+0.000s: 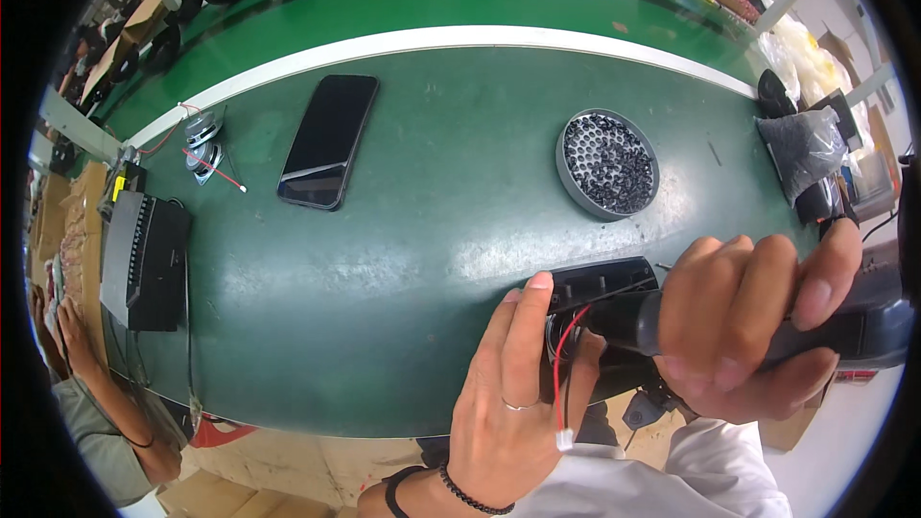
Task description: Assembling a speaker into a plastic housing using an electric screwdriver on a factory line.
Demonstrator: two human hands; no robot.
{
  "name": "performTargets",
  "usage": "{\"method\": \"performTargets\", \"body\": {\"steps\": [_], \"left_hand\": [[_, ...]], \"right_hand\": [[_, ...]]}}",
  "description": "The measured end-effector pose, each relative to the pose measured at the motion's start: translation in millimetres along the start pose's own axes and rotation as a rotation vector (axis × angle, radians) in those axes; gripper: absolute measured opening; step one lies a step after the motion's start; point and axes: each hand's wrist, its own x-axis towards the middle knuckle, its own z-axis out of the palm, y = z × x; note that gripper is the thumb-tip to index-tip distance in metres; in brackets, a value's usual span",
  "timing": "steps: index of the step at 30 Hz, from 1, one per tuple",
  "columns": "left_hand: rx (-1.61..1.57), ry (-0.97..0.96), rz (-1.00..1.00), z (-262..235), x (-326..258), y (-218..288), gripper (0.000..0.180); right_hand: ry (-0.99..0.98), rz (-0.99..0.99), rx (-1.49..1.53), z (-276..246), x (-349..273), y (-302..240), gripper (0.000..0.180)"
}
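My right hand (753, 321) is wrapped around the dark grip of an electric screwdriver (863, 321), whose nose points left onto a black plastic housing (600, 288) at the near edge of the green bench. My left hand (513, 393) steadies that housing, fingers laid on its left end. A red and a black wire with a small white plug (564, 438) hang from the housing over my left hand.
A round grey dish of small black screws (607, 164) lies beyond the housing. A black phone (329, 140) lies face up to the left, with small speakers and a red wire (203, 146) and a black box (146, 259) farther left. Bagged parts (804, 149) sit at right. Another person's arm (82, 364) shows at the lower left.
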Motion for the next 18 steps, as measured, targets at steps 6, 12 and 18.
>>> {"method": "performTargets", "body": {"steps": [6, 12, 18], "left_hand": [[0.027, -0.089, -0.152, -16, 16, 19, 0.059], [0.048, -0.223, -0.079, -34, 23, 19, 0.056], [0.004, -0.556, -0.106, -98, 41, 23, 0.043]], "right_hand": [[0.015, 0.047, -0.048, 5, -2, -6, 0.036], [0.025, -0.157, 0.118, -9, 23, -42, 0.031], [0.147, -0.279, 0.113, -74, 51, -52, 0.030]]}}
